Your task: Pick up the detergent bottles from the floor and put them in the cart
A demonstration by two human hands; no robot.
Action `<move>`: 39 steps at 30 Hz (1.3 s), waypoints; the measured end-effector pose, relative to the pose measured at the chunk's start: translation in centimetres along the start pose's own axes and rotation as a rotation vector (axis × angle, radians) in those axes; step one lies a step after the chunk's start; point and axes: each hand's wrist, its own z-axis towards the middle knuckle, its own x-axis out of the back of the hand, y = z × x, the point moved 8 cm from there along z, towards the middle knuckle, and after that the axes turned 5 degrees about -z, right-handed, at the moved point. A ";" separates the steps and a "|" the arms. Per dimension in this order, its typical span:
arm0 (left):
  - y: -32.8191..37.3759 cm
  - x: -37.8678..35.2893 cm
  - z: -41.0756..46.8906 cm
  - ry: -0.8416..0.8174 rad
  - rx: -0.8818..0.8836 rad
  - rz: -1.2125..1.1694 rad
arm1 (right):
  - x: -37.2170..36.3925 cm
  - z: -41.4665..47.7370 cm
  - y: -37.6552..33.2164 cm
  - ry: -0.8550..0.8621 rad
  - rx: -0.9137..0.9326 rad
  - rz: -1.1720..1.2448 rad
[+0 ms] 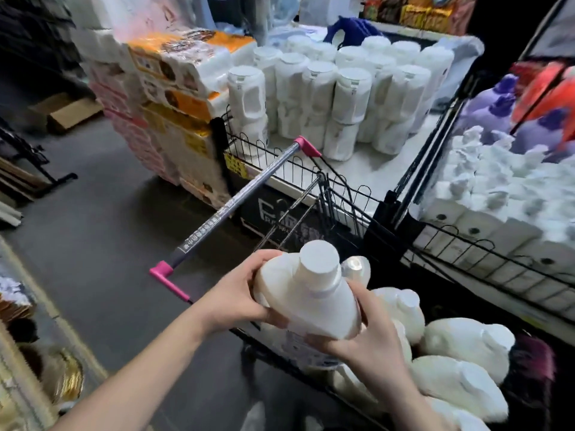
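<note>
Hardly any writing can be read. A large pale letter, seemingly an "F", is printed on the black panel under the front edge of the display table; the marks below it are blurred. Fine print is run along the cart handle, too small to read. Dark characters on the yellow tag at the table's front left corner, the orange labels of the stacked packs and faint print low on the bottle cannot be made out.

My 2 hands, left hand and right hand: both bare. Left forearm, right forearm: uncovered from wrist to bottom frame edge. Fingertips blurred.
</note>
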 end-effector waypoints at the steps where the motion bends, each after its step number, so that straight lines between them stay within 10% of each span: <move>1: -0.7 0.1 0.2 -0.022 -0.005 -0.001 | -0.6 -0.4 0.4 0.016 -0.023 -0.005; 39: -4.5 2.2 0.5 -0.283 -0.114 0.303 | -9.5 -2.1 4.0 0.021 -0.130 -0.286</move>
